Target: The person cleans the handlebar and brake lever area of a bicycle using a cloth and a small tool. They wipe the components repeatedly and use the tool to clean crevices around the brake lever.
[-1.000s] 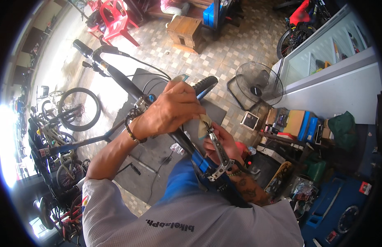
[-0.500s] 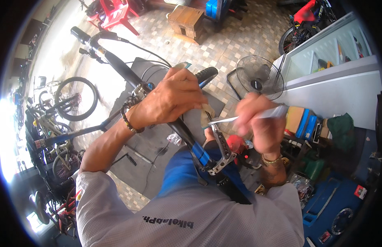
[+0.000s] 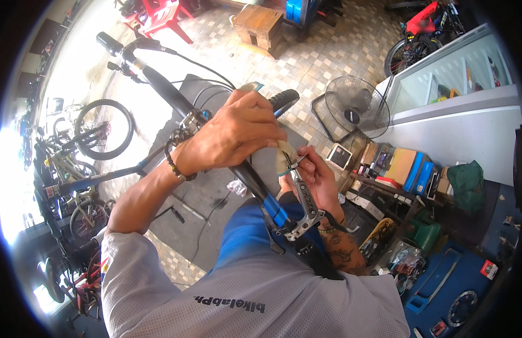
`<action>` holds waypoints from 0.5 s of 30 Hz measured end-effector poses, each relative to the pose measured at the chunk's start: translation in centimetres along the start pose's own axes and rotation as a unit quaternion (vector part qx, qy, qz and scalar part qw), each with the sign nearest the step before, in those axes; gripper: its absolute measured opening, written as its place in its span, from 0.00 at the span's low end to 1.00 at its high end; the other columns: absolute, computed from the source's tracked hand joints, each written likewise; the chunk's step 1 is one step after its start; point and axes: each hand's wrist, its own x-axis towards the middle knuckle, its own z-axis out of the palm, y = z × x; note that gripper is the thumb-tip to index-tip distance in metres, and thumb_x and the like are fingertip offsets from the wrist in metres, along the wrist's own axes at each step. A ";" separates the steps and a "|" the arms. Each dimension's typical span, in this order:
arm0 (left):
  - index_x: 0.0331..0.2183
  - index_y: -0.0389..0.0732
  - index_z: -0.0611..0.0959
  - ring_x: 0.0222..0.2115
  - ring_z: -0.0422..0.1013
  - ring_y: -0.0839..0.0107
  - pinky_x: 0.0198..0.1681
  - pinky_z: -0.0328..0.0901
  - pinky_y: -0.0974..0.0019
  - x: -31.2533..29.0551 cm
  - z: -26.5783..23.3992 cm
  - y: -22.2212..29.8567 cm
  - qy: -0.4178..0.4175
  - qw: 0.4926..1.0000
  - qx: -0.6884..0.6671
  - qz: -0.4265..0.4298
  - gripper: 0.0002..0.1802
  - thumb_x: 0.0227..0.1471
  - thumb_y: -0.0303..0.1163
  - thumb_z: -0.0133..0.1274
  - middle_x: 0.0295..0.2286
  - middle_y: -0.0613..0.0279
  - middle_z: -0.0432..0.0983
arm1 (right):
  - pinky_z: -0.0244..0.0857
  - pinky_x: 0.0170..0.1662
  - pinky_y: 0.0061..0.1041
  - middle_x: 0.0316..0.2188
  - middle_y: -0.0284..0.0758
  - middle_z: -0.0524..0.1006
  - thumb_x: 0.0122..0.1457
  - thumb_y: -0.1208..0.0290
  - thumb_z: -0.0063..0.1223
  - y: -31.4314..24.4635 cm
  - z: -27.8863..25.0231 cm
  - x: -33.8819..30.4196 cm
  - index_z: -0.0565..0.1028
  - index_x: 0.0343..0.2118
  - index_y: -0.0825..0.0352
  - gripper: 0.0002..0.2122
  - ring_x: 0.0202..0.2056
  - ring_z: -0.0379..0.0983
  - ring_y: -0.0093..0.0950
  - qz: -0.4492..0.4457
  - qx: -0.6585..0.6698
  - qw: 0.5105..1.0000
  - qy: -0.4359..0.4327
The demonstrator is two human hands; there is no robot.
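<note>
Near the brake lever [image 3: 307, 200], left fingers [image 3: 263, 145] tight on tan cloth [image 3: 283, 161].

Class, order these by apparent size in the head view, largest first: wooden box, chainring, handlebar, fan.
1. Handlebar, partly covered by the left hand
2. Fan
3. Wooden box
4. Chainring

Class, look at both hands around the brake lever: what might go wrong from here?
1. The slim metal piece in the right hand's grip may slip and scratch the brake lever close by.
2. The pale cloth in the left hand's grip hangs beside that metal piece, so it might catch or hide the spot.
3. Loose black cables loop near the left hand and could snag.
</note>
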 end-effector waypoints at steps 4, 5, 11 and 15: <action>0.42 0.43 0.91 0.47 0.72 0.60 0.57 0.62 0.52 0.3 -0.2 -0.2 0.002 1.000 0.010 0.026 0.11 0.57 0.34 0.67 0.38 0.66 0.83 | 0.64 0.31 0.21 0.26 0.22 0.68 0.83 0.56 0.43 -0.2 0.0 0.3 0.77 0.50 0.65 0.16 0.26 0.62 0.18 0.007 -0.005 1.000 0.015; 0.42 0.44 0.91 0.47 0.72 0.60 0.56 0.63 0.53 0.2 -0.1 -0.3 0.006 0.999 0.015 0.040 0.11 0.57 0.34 0.68 0.38 0.67 0.83 | 0.65 0.31 0.21 0.26 0.23 0.69 0.82 0.55 0.44 -0.3 0.3 0.1 0.77 0.49 0.66 0.17 0.25 0.63 0.18 0.006 -0.013 0.999 0.029; 0.43 0.45 0.91 0.48 0.72 0.60 0.57 0.62 0.52 0.1 -0.1 -0.1 0.008 1.000 0.004 0.026 0.10 0.59 0.34 0.68 0.37 0.67 0.81 | 0.74 0.33 0.33 0.27 0.31 0.77 0.73 0.63 0.61 -5.3 10.9 -2.0 0.81 0.43 0.62 0.08 0.28 0.78 0.27 -0.193 -0.719 0.641 -0.187; 0.42 0.45 0.91 0.48 0.72 0.60 0.57 0.62 0.52 0.2 0.0 -0.4 0.005 1.000 0.000 0.027 0.09 0.60 0.34 0.68 0.37 0.67 0.81 | 0.71 0.29 0.31 0.24 0.31 0.73 0.69 0.64 0.66 -2.9 14.9 -0.1 0.85 0.44 0.62 0.08 0.25 0.75 0.32 -0.252 -0.823 0.371 -0.349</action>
